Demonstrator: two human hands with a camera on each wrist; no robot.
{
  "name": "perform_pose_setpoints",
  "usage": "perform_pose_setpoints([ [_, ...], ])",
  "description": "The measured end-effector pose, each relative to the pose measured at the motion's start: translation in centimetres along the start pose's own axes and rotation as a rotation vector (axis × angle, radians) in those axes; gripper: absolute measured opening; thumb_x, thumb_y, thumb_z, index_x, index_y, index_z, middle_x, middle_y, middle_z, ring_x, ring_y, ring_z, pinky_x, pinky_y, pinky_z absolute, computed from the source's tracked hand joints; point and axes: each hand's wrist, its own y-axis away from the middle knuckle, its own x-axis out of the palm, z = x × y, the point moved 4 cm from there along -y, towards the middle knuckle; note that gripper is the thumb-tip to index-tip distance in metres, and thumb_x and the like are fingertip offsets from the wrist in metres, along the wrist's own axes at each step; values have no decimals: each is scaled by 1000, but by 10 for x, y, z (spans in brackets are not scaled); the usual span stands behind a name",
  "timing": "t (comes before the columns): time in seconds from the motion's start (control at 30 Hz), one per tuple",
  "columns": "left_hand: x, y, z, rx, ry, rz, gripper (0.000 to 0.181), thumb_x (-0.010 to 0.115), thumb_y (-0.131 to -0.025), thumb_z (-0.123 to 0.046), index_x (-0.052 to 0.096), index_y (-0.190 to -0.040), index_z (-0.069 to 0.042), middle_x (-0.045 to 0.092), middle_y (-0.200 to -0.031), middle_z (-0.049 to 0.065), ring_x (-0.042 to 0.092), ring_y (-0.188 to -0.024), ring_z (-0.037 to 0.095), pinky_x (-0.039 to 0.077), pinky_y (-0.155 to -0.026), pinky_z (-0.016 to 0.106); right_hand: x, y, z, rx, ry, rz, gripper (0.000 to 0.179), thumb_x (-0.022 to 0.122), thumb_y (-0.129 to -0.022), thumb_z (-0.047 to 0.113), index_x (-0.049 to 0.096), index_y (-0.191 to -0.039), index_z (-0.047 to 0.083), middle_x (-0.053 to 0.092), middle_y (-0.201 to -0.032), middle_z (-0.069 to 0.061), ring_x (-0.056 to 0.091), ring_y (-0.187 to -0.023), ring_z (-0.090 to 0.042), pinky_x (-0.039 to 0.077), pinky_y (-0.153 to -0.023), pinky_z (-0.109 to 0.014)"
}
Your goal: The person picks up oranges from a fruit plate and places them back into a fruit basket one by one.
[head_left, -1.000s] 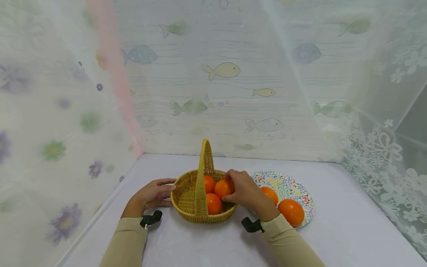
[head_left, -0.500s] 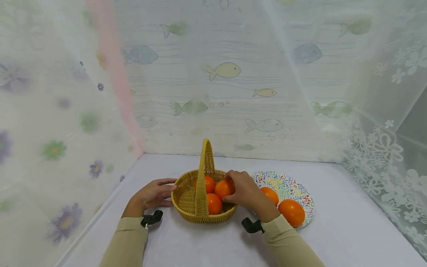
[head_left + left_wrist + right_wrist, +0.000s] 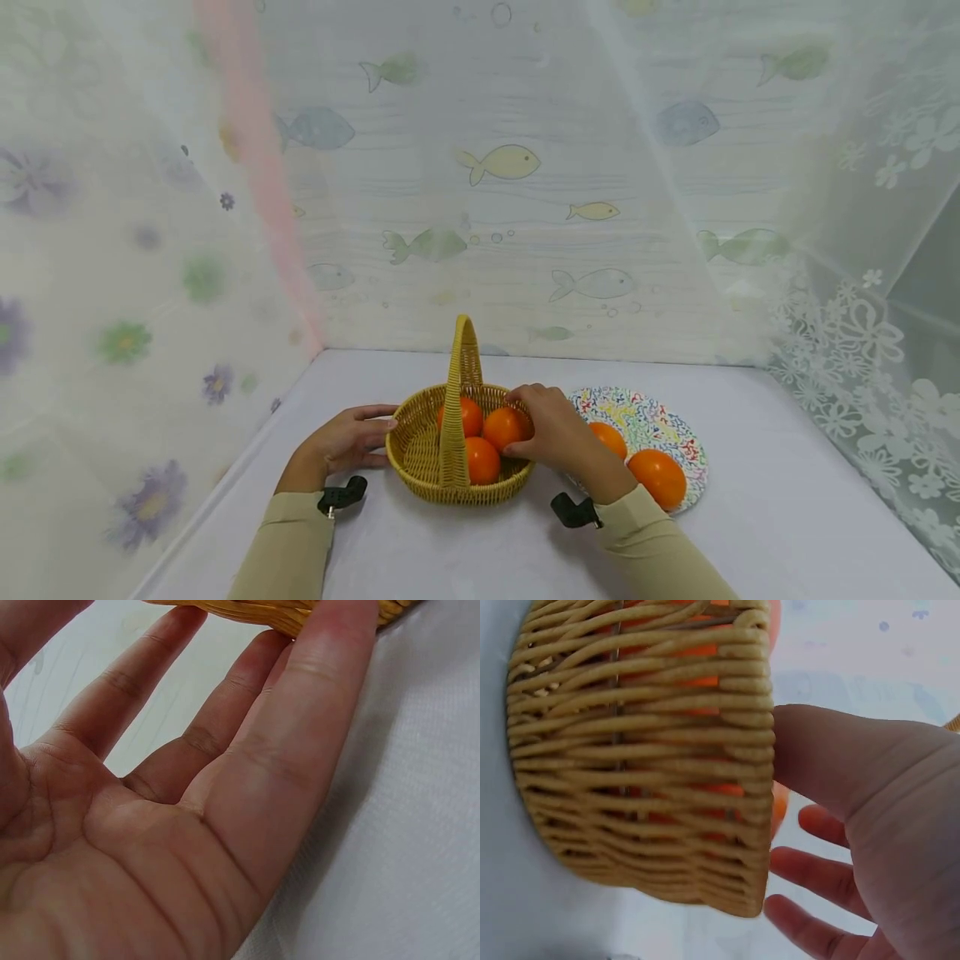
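Observation:
A yellow wicker basket (image 3: 420, 492) with a tall arched handle stands on the white cloth. Three smooth, round oranges lie in its right half: a back orange (image 3: 470, 415), a front orange (image 3: 482, 461) and a right orange (image 3: 504, 428). My left hand (image 3: 348, 442) touches the basket's left side with extended fingertips; its wrist view shows the fingers fairly straight under the wicker. Over the right rim, my right hand (image 3: 558, 429) has its thumb and fingers spread about the right orange. In the right wrist view, several fingertips (image 3: 810, 870) show apart from that orange (image 3: 779, 806).
To the right lies a round, multicoloured patterned plate (image 3: 678, 433). Two more oranges are there, one orange (image 3: 609, 438) partly behind my right forearm and a larger-looking orange (image 3: 657, 478) at the near edge. A fish-print curtain (image 3: 510, 275) hangs behind the table.
My right hand has shifted slightly right, its thumb and wrist moving a little away from the basket. The basket, the oranges and my left hand stay practically where they were.

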Motion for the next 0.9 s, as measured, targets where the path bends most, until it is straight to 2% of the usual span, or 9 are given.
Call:
perform_pose_setpoints([
  [0.13,0,0,1,7,-7,-6,67,75,-97,-26,46,-154,-7,72,-126,8,72,-108,23,62,-87,48,-3,3,-3,4,28,-23,73,93,-76,42,62,-135,14,61,-141,-7,55,-127,-33,50,-107,-52],
  [0.63,-2,-1,1,1,13,-6,66,75,-96,-25,47,-153,-7,73,-124,6,72,-107,22,62,-88,48,-24,25,-23,20,35,-58,69,91,-77,45,62,-133,17,59,-140,-5,55,-126,-30,49,-108,-52],
  [0.9,0,0,1,0,14,-5,66,76,-96,-26,48,-153,-7,72,-126,7,72,-109,23,61,-89,50,-30,35,-31,-27,95,-72,66,91,-78,45,63,-130,16,62,-135,-6,58,-122,-29,51,-104,-52],
])
